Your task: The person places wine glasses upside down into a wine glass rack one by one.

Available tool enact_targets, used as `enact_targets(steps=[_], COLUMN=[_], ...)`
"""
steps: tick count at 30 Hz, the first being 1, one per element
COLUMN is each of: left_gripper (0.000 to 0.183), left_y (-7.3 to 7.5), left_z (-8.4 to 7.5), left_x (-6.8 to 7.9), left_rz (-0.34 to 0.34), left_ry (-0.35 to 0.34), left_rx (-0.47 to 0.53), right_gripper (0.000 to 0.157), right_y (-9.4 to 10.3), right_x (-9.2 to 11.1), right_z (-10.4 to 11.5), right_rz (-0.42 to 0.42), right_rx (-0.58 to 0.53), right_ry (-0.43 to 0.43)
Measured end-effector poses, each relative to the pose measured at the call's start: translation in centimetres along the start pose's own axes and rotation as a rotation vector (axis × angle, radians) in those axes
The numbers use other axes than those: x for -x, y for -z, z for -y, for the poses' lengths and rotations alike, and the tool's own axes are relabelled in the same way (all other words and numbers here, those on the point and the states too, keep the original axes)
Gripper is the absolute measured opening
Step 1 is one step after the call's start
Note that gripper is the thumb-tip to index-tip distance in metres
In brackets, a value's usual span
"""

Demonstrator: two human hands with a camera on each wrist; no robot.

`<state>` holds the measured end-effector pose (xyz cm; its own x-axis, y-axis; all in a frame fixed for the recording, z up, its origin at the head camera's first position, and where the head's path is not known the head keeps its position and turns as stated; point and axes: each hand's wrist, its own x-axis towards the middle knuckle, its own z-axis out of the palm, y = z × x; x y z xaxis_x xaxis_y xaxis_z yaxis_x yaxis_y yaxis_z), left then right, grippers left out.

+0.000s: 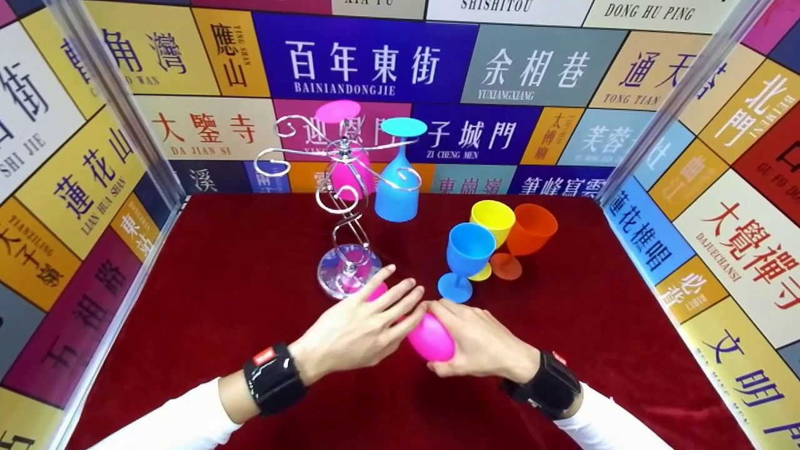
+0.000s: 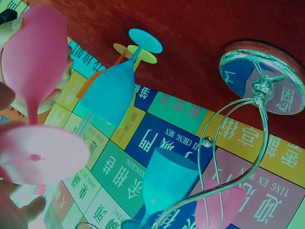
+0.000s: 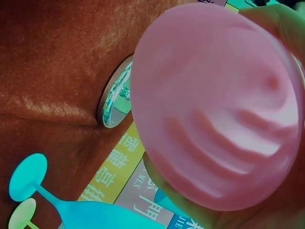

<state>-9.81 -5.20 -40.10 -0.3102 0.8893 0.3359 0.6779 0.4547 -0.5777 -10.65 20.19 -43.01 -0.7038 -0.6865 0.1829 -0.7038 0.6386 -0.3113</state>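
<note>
Chrome rack [image 1: 344, 150] bears two hung goblets [image 1: 397, 203], three standing goblets [image 1: 470, 250] remain rightward, before it right hand [image 1: 480, 339] grips pink goblet [image 1: 431, 339], left hand [image 1: 365, 328] straight-fingered.

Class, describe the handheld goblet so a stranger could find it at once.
Find the chrome goblet rack on the dark red cloth. Nearer the person, the right hand grips a pink goblet. Its pink neighbour hangs upside down on the rack; this one alone is held.
</note>
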Motion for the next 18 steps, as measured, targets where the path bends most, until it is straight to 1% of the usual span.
enact_targets(steps=[4,6,13,18], left_gripper=[0.057,0.057,0.058,0.056], left_y=[0.11,0.19,0.44,0.83], left_z=[0.13,0.14,0.15,0.26], left_x=[0.14,0.2,0.54,1.02], left_rz=[-0.077,-0.102,-0.211,-0.29], left_ry=[0.04,0.058,0.14,0.22], left_rx=[0.066,0.106,0.245,0.299], right_gripper=[0.077,0.079,0.084,0.081], right_y=[0.09,0.13,0.57,1.03], right_x=[-0.18,-0.28,-0.46,-0.6], right_z=[-0.1,-0.13,-0.4,-0.7], right_rz=[-0.036,-0.05,-0.083,-0.163], right_rx=[-0.04,-0.069,-0.16,-0.192], right_ry=[0.011,0.008,-0.041,-0.046])
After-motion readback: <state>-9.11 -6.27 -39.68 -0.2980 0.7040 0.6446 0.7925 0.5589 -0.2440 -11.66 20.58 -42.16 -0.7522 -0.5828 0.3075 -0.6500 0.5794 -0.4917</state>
